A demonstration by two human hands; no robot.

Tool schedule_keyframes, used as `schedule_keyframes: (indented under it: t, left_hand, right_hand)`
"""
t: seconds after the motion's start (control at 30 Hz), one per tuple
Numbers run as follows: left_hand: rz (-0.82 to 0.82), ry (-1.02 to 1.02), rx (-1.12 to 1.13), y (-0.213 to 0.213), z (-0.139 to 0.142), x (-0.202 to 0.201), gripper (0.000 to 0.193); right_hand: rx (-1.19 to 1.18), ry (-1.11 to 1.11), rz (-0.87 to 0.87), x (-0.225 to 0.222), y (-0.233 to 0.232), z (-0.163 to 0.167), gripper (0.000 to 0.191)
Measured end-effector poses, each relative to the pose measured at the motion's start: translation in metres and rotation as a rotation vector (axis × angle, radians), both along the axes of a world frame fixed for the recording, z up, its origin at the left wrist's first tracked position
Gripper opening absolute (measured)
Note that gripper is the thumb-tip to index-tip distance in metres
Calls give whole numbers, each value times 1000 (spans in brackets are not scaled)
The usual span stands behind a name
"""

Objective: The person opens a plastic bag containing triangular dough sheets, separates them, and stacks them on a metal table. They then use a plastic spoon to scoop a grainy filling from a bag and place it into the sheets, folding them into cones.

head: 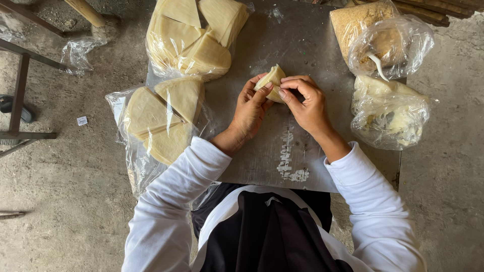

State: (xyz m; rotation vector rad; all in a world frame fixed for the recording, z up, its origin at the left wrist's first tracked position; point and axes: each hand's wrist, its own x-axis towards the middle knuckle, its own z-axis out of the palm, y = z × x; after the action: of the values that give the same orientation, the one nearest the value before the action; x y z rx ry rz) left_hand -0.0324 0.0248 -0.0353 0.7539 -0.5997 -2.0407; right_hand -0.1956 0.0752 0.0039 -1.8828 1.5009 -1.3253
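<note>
Folded pastry between left hand, right hand.

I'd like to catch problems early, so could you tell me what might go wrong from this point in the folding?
The folded wrapper is pinched between the left hand and the right hand; pressed too hard, the thin dough may tear or filling may squeeze out. The wrapper stacks lie on opened plastic beyond the metal table's left edge, so a sleeve could nudge them off. The open crumb bag might spill if bumped.
</note>
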Motion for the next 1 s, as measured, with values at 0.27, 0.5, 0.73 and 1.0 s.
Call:
schedule_keyframes:
  t: [0.27,0.5,0.73,1.0]
  left_hand:
    - [12,88,63,5,-6,9,37]
    - [7,82,34,9,-12,10,36]
    - [-14,86,7,13,-13,7,40]
    - [-32,51,16,14,-19,8,41]
  right_hand:
    - [94,-91,47,5,6,1,16]
    - [139,2,-16,3,10,-5,12]
    - [59,9,47,-2,14,-5,23]
    - [85,32,-16,-1,16,-10,14]
